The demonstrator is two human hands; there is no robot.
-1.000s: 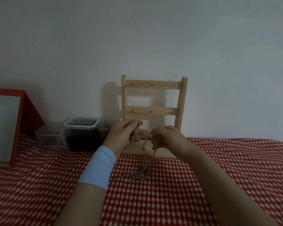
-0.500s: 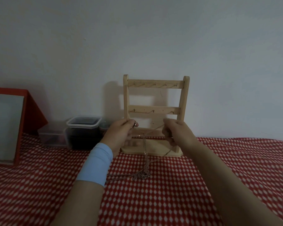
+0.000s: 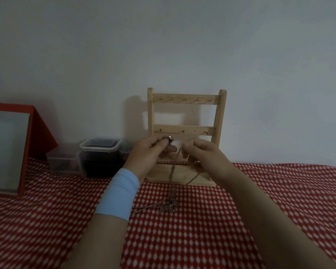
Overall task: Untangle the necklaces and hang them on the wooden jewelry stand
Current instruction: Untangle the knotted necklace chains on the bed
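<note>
A wooden jewelry stand (image 3: 186, 99) with two hooked bars stands against the wall; its hooks are bare. In front of its lower part, my left hand (image 3: 147, 152), with a pale blue wristband, and my right hand (image 3: 204, 154) each pinch thin chain strands of the tangled necklaces (image 3: 168, 206). The strands hang from my fingers to a knotted clump lying on the red checked cloth (image 3: 221, 220). A ring shows on a left finger.
Clear plastic containers (image 3: 99, 156) with dark contents sit left of the stand by the wall. A red-framed mirror (image 3: 8, 148) leans at the far left. A plain wall rises behind the stand.
My hands rose slightly with the strands, spread apart half a second ago, and have now drawn closer together again. The clump stays on the cloth.
</note>
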